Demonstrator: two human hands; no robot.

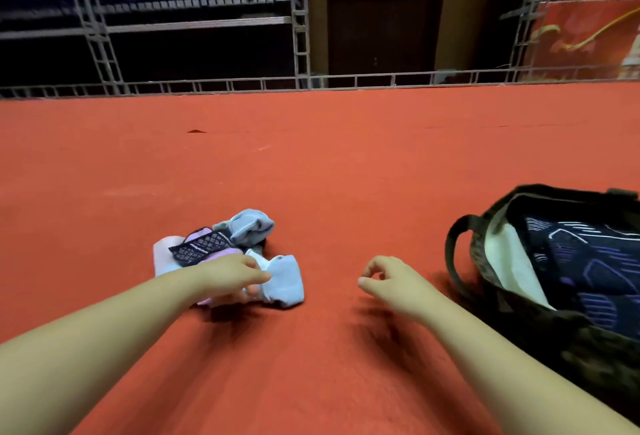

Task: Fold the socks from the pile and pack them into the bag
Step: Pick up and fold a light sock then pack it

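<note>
Head view: the left hand [230, 277] lies on the near edge of the sock pile [228, 254], fingers stretched flat toward a pale blue sock [285, 278]. Its grip looks loose and spread; whether the fingertips have pinched any fabric cannot be told, since the hand is blurred. The right hand [391, 280] hovers empty over the red floor [311, 164], fingers curled, thumb and forefinger nearly meeting, between the pile and the bag [554, 278]. The bag sits well to the right, mouth gaping, a dark patterned piece already inside. The pile holds a grey sock [252, 225] at the back, a black gridded one [199, 247] over pink, and the blue one in front, all tangled and touching.

Likely risks: pulling the blue sock may drag its neighbours along, because they overlap. A mismatched pair could be folded together if the tangle is not sorted first. The soft bag mouth may sag shut on a one-handed drop, leaving the sock on the floor.
</note>
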